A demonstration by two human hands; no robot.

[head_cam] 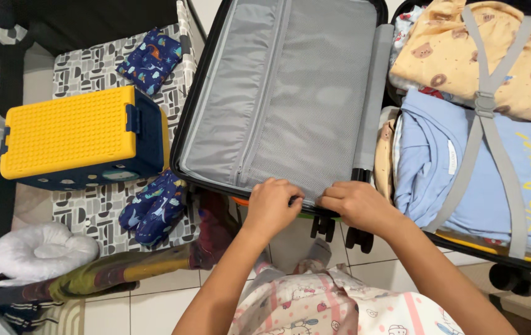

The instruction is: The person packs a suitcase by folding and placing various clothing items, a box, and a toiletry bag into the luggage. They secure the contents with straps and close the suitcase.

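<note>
An open black suitcase lies in front of me. Its left half is covered by a grey zipped mesh divider (290,93). My left hand (272,208) and my right hand (352,203) both rest on the divider's near edge, fingers curled at the zipper line; whether either pinches a zipper pull is hidden. The right half (529,268) holds folded clothes: a yellow bear-print garment (458,56) and a light blue shirt (433,167), held down by crossed grey straps (484,105).
A yellow-lidded navy box (73,136) sits on a patterned mat (92,68) to the left, with two navy printed fabric bundles (152,59) (154,208). A white pillow (42,248) and crumpled cloth lie at lower left. Suitcase wheels (324,226) stand on the tiled floor.
</note>
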